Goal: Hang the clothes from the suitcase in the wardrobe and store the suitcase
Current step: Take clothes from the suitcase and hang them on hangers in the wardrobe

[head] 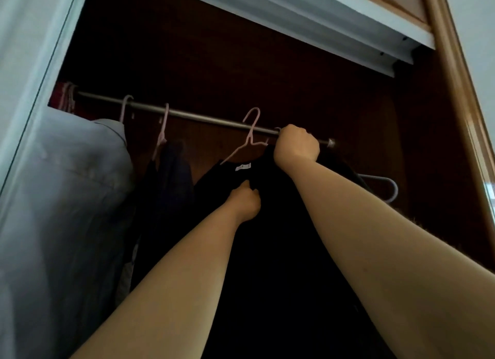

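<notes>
I look up into the wardrobe at its metal rail (pixel 203 116). A black garment (pixel 281 251) hangs below the rail's right part, with a white label near its collar. My right hand (pixel 296 145) is raised to the rail, its fingers curled round the top of a hanger there; the hook is mostly hidden by the hand. My left hand (pixel 245 200) pinches the black fabric just under the collar. A pink hanger (pixel 250 136) sits on the rail immediately left of my right hand. The suitcase is out of view.
A pale blue shirt (pixel 67 198) hangs at the far left and a dark garment (pixel 168 176) on a pink hanger beside it. A white hanger end (pixel 388 187) sticks out at the right. The wooden door frame (pixel 455 91) bounds the right side.
</notes>
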